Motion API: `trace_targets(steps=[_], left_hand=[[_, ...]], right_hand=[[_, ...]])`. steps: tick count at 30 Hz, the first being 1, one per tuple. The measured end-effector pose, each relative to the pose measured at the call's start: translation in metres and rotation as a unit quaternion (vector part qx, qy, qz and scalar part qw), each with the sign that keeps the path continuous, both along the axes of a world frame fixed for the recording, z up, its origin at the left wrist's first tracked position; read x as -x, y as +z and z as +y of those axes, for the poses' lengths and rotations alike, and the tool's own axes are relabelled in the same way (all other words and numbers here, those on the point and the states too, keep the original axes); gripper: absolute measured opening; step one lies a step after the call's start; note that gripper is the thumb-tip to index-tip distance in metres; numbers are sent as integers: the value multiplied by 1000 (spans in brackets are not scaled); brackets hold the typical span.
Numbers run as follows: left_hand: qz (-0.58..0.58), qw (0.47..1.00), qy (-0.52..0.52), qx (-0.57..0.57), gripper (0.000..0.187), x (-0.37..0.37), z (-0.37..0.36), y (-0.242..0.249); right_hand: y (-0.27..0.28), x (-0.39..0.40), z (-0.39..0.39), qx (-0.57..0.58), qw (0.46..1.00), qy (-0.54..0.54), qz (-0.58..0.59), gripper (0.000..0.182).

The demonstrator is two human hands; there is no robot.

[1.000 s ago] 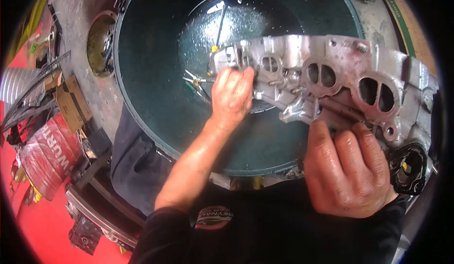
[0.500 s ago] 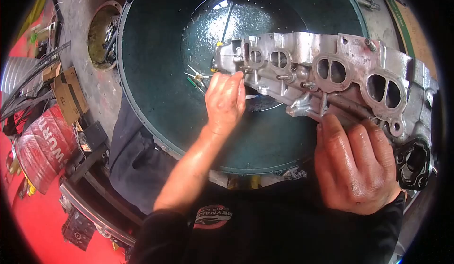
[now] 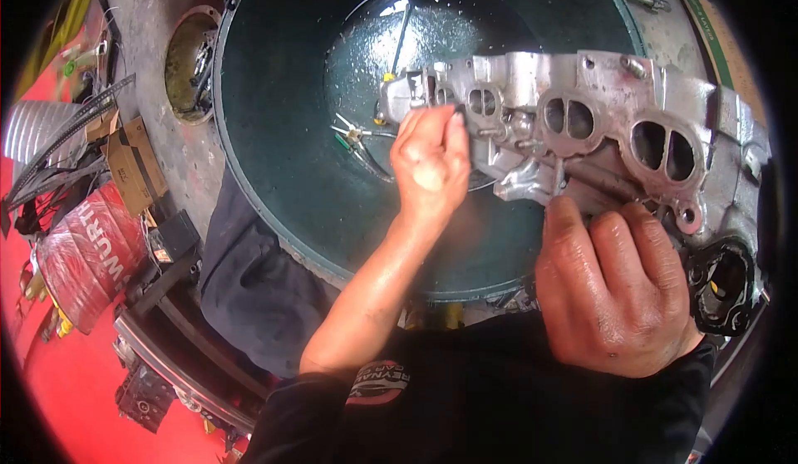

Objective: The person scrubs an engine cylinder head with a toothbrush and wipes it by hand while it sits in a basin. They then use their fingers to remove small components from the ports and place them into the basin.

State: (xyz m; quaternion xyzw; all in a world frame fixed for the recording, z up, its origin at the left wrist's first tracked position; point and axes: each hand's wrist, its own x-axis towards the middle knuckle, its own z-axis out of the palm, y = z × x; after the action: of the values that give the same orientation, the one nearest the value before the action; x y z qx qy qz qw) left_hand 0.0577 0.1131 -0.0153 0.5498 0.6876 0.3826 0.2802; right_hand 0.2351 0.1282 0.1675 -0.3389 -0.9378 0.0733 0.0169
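A grey metal cylinder head (image 3: 611,82), with several divided oval ports along its side, lies tilted over a dark green round tub (image 3: 274,148). My right hand (image 3: 619,289) grips its lower edge near the right end, fingers curled and wet. Against the left part of the head is my left hand (image 3: 431,165), its fingers pinched together; whatever they hold is too small or hidden to name. A black gasket-like rim surrounds an opening (image 3: 721,285) at the head's right end.
Shiny liquid and thin tools (image 3: 353,137) are in the tub's bottom. Left of it stand a small metal container (image 3: 189,65), a cardboard box (image 3: 137,169) and a red Würth-marked bag (image 3: 91,244). A long dark bumper-like part (image 3: 179,360) lies at lower left.
My left hand has moved right and slightly up along the cylinder head, covering part of a small port. The right hand keeps its grip, and the view has shifted slightly.
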Motion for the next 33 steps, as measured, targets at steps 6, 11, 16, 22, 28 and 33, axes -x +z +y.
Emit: trace_targets(steps=[6,11,16,22,28,33], left_hand=[[-61,981,88,164,15,-2,-5,13],[-65,970,88,217,21,5,-11,5],[-179,957,92,210,15,17,-5,10],[-308,917,115,224,14,16,-6,-9],[-229,932,129,249,19,11,-1,-3],[-274,920,169,223,24,0,-3,-6]], right_hand=[[-4,-1,-2,-24,1000,-8,14,13],[-3,-3,-4,-20,1000,-13,16,12],[-3,-4,-5,-26,1000,3,15,14],[-2,-7,-6,-20,1000,10,1,16],[-5,-9,-8,-23,1000,12,3,18],[-2,-7,-5,-4,1000,11,0,20]])
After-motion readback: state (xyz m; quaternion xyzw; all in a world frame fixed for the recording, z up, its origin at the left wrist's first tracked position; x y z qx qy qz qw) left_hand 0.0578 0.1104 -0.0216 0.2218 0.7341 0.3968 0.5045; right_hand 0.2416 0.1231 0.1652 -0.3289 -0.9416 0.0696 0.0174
